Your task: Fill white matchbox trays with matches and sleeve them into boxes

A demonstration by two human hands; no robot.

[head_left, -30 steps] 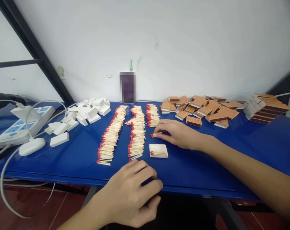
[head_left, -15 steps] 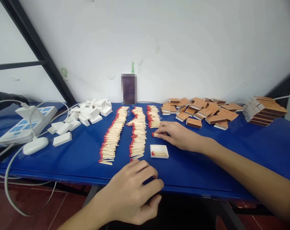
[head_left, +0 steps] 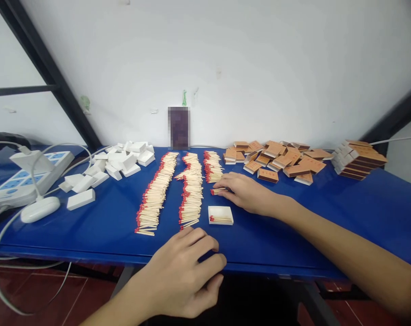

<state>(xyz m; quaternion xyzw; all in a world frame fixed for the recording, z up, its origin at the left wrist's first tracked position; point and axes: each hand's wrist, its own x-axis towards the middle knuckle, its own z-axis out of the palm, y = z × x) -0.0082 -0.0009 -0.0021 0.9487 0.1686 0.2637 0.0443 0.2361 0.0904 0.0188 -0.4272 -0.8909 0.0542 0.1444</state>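
Note:
My right hand (head_left: pixel 242 189) pinches a few red-headed matches (head_left: pixel 219 191) between thumb and fingers, low over the table. Just below it lies a white matchbox tray (head_left: pixel 220 210), with some matches along its near side. My left hand (head_left: pixel 188 274) rests at the table's front edge, loosely bent, fingers apart and holding nothing. Beyond it run three rows of matches, heads to the left: a long left row (head_left: pixel 157 192), a middle row (head_left: pixel 192 190) and a short right row (head_left: pixel 212 166) close to my right fingertips.
White trays (head_left: pixel 122 158) lie heaped at the back left, beside a power strip (head_left: pixel 25 181) and a cabled white device (head_left: pixel 40 209). Orange matchbox sleeves (head_left: pixel 276 158) are piled at the back right, with stacked matchboxes (head_left: pixel 358 159) farther right. A blurred dark rectangle (head_left: pixel 179 128) stands against the wall.
The view has shifted slightly, so everything sits a little further left. My right hand still pinches matches near the short row; my left hand keeps its pose.

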